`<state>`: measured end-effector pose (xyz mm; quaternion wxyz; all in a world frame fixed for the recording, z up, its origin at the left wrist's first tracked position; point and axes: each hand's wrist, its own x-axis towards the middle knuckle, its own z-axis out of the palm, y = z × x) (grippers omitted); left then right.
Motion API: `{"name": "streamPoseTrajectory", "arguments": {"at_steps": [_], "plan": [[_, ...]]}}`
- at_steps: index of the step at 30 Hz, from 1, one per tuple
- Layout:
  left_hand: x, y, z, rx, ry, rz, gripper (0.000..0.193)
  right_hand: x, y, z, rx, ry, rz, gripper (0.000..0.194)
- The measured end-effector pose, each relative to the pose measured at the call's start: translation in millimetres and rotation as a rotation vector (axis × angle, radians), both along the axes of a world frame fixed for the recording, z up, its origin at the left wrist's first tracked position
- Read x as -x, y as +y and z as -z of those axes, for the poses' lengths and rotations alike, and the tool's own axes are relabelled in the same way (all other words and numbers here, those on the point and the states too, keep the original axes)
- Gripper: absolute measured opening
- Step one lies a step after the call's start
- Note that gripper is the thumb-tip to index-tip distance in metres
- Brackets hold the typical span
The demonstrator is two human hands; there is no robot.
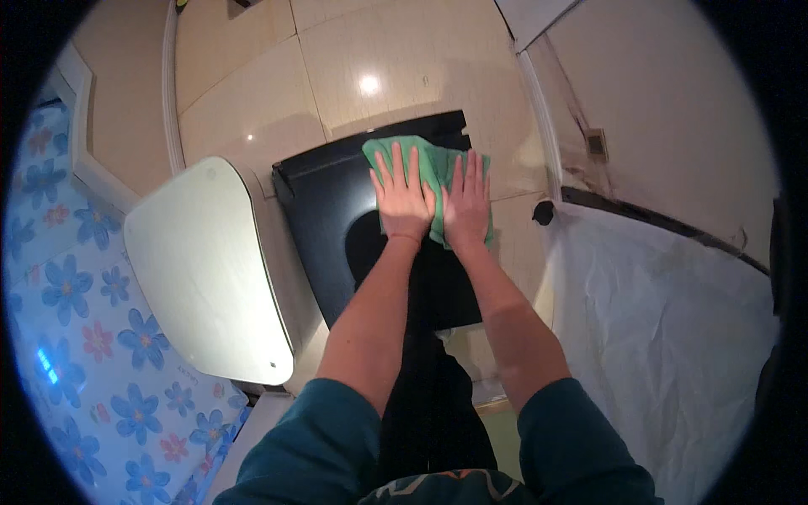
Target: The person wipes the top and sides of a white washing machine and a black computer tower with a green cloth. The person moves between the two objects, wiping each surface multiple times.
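Both palms press flat on a green cloth point(435, 170), which is spread over the far right part of a black, flat-topped piece of furniture point(322, 208). My left hand point(402, 196) covers the cloth's left half, its fingers spread and pointing away from me. On the right half lies my right hand point(467, 205), fingers straight and slightly apart. Neither hand pinches the fabric. A darker rounded patch point(363, 243) shows on the black top, partly behind my left forearm. Part of the black top's near area is hidden by my arms.
To the left stands a pale panel with rounded corners point(208, 271), beside a blue flower-patterned cover point(126, 341). White sheeting point(656, 341) hangs or lies at the right, below a pale wall point(656, 107). Glossy beige floor tiles point(246, 95) extend beyond the black top.
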<state>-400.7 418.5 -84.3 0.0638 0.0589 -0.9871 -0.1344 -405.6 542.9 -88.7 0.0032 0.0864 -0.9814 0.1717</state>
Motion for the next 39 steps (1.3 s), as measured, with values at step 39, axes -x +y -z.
{"name": "streamPoseTrajectory", "arguments": {"at_steps": [39], "plan": [[0.2,-0.3,-11.6,-0.272,-0.109,-0.092,0.066,2.6,5.3,-3.7,-0.087,-0.169,-0.056,0.074]]}}
